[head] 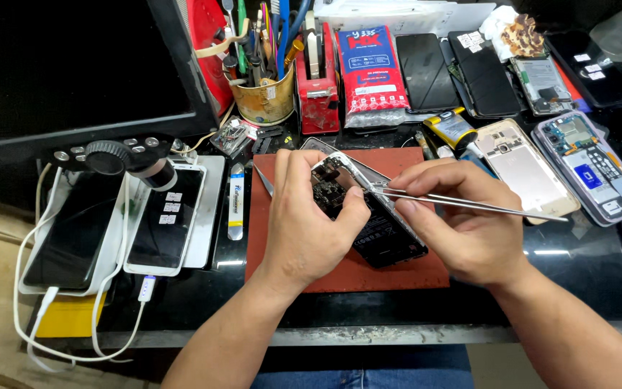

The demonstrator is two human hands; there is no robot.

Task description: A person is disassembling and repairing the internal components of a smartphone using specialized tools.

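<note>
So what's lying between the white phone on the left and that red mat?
In the head view, between the white phone and the red mat lies a narrow white-and-blue strip-shaped tool on the dark table.

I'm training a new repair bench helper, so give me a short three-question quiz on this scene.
1. True or false: the left hand holds the opened phone over the red mat.
2. What does the right hand hold?
A. a screwdriver
B. tweezers
C. a brush
3. Fill in: the cup of tools stands to the ___ of the red tape dispenser.

Key:
1. True; the phone's back is off and its circuit board shows.
2. B; their tips meet the phone's upper part.
3. left
</note>
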